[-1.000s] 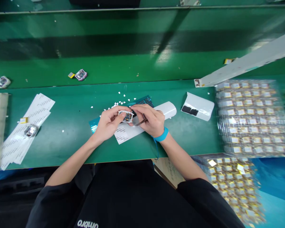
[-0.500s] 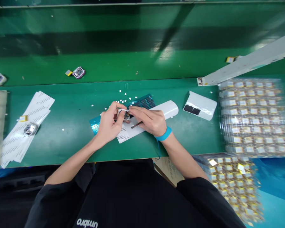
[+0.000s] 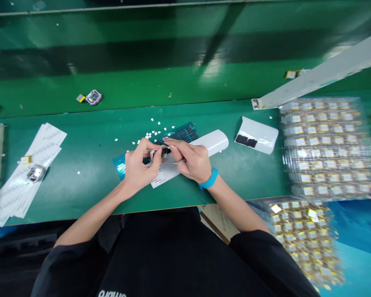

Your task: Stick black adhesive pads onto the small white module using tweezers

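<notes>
Left hand [image 3: 140,165] pinching device [image 3: 164,152]; right hand [image 3: 194,161], gripping tool [image 3: 179,160], at its right.

Bench [image 3: 89,144] bright, fairly even around left hand [image 3: 140,165] and right hand [image 3: 193,161]. Green panel [image 3: 136,78] beyond the grip is glossy: dark band across it, blotchy glare ahead and right of the grip. White sheet [image 3: 214,141] just right of the grip has a soft sheen. Plastic trays [image 3: 329,148] far right: hazy reflections, fine detail smeared. Shirt [image 3: 167,255] below the grip goes near-black. Part [image 3: 163,153] in the grip too soft to read. Wide-angle stretch toward the outer edges.
</notes>
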`<state>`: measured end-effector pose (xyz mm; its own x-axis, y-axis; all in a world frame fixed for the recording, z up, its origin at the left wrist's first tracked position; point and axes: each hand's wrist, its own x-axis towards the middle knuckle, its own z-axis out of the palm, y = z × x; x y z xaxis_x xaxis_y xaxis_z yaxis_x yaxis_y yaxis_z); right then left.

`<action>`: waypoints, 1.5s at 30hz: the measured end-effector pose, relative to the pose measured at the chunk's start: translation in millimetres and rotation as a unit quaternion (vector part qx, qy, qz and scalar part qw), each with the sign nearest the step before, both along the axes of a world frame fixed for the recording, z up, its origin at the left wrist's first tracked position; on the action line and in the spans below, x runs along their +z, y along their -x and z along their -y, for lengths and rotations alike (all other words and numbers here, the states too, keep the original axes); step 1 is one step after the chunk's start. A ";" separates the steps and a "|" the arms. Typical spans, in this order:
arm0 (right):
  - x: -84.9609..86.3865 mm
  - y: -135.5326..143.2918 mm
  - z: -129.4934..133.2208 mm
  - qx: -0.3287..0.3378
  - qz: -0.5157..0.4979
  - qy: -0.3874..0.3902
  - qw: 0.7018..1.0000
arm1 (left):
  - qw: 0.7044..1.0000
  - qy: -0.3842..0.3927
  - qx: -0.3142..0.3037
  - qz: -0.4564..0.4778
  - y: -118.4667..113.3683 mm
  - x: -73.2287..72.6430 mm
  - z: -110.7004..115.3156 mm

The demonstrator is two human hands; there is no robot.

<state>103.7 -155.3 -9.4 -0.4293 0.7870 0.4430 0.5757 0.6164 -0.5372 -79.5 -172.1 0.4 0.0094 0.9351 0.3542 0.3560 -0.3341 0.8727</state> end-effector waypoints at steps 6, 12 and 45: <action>8.1 9.3 -1.7 -0.026 -0.180 0.218 0.959 | 0.998 -0.045 -0.028 -0.022 3.6 0.5 -1.1; 8.2 8.4 -1.9 -0.031 -0.270 0.247 0.930 | 0.999 0.001 -0.052 0.008 1.8 9.6 6.0; -3.5 7.4 -21.3 0.043 -0.184 0.325 0.927 | 0.985 0.027 -0.049 -0.166 40.5 -21.6 75.3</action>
